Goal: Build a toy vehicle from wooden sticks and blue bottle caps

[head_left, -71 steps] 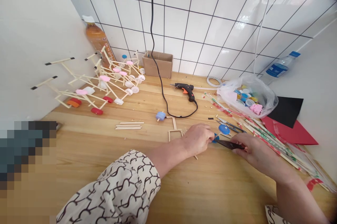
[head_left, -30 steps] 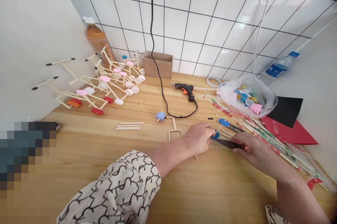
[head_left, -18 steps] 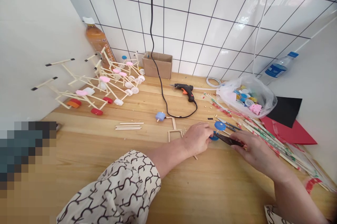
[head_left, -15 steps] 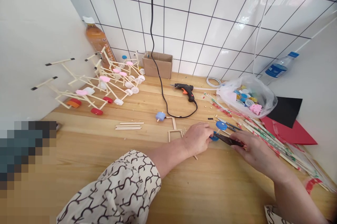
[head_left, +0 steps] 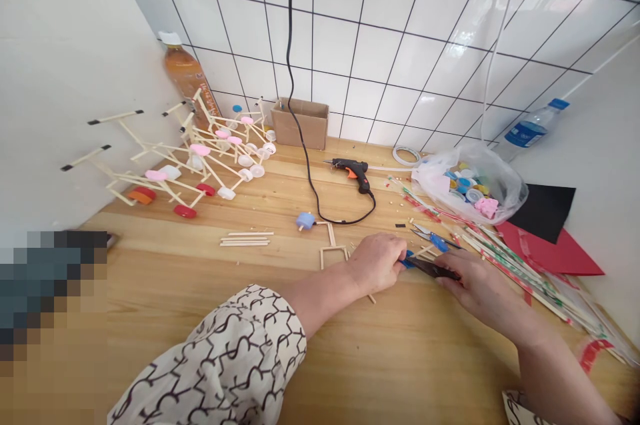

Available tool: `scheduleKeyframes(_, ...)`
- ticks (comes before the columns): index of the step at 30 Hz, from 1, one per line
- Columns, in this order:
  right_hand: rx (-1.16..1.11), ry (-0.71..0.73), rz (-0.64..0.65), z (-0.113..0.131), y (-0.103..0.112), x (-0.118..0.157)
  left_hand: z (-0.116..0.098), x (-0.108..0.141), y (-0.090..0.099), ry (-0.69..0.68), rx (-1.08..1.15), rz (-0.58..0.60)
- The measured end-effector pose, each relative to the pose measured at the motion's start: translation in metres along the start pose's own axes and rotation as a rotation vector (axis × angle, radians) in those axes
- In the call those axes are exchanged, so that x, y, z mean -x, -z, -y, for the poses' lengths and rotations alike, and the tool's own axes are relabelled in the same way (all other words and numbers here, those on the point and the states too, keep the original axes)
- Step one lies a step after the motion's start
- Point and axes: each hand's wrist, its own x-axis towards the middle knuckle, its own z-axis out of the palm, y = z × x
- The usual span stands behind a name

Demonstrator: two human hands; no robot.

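Observation:
My left hand [head_left: 381, 261] is closed in a pinch on a blue bottle cap [head_left: 409, 259], mostly covered by the fingers. A thin wooden stick [head_left: 423, 252] runs from this cap toward a second blue cap [head_left: 439, 242], which stands on edge to the right. My right hand [head_left: 473, 278] is wrapped round a dark tool with a narrow tip, seemingly pliers [head_left: 434, 268]. Its tip touches the held cap. Under and beside my left wrist lies a small frame of wooden sticks [head_left: 333, 248]. A light-blue cap piece [head_left: 305, 220] with a stick through it sits beyond.
A black glue gun [head_left: 353, 170] lies on the table with its cord looping forward. Stick models with cap wheels [head_left: 185, 213] stand left. On the right are a bag of caps [head_left: 470, 185], scissors [head_left: 425, 232] and wrapped sticks [head_left: 520, 265]. Loose sticks [head_left: 245, 242] lie left of centre.
The second blue cap has swung right and turned from nearly face-up to on edge, and the stick between the caps shows more. Both hands have barely moved.

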Motion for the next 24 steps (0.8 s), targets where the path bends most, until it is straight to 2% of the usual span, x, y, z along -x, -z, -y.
scheduleKeyframes(8,0.003,0.0,-0.027,0.0003,0.0001,0.0,-0.0006,-0.001,-0.0012,0.024,-0.006,-0.001)
scheduleKeyframes(18,-0.014,-0.039,0.027,0.0004,0.0015,-0.001,-0.001,0.0001,-0.0003,0.001,-0.048,0.024)
scheduleKeyframes(24,-0.038,-0.042,0.008,0.0013,0.0024,-0.001,-0.0023,0.0002,0.001,-0.002,-0.07,0.034)
